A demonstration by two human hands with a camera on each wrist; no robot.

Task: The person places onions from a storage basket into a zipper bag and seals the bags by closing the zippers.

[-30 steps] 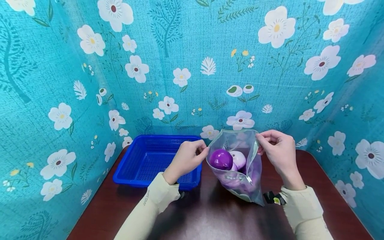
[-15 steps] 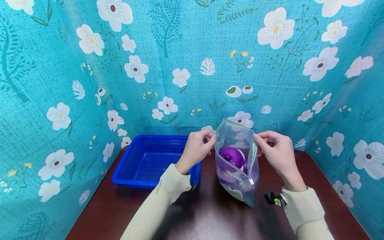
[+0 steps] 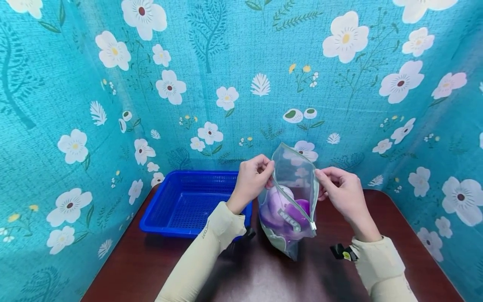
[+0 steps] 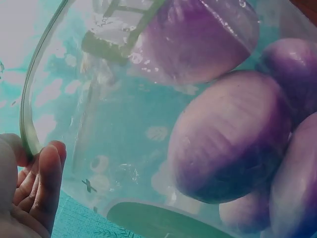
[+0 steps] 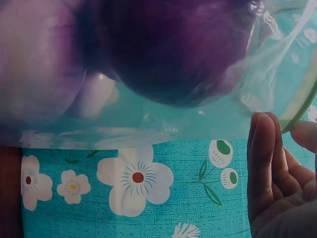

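A see-through slider zip bag (image 3: 286,209) with a pale green rim hangs between both hands, its mouth gaping. Inside lie several round, glossy purple-and-white pieces like onions or turnips (image 3: 281,203), seen large through the film in the left wrist view (image 4: 230,136). My left hand (image 3: 254,174) pinches the bag's left rim between thumb and fingers. On the opposite side, my right hand (image 3: 341,188) pinches the right rim, above the white slider (image 3: 312,226). The bag is tilted, its lower corner pointing down close over the table.
A blue perforated plastic basket (image 3: 151,224) stands on the dark red-brown table (image 3: 260,285), left of the bag and partly behind the left forearm. A turquoise flowered cloth (image 3: 241,54) hangs behind and on both sides.
The left hand has moved up and right, the right hand slightly left. The bag's bottom has swung left, and the round pieces inside have shifted, with pale ones now at the left.
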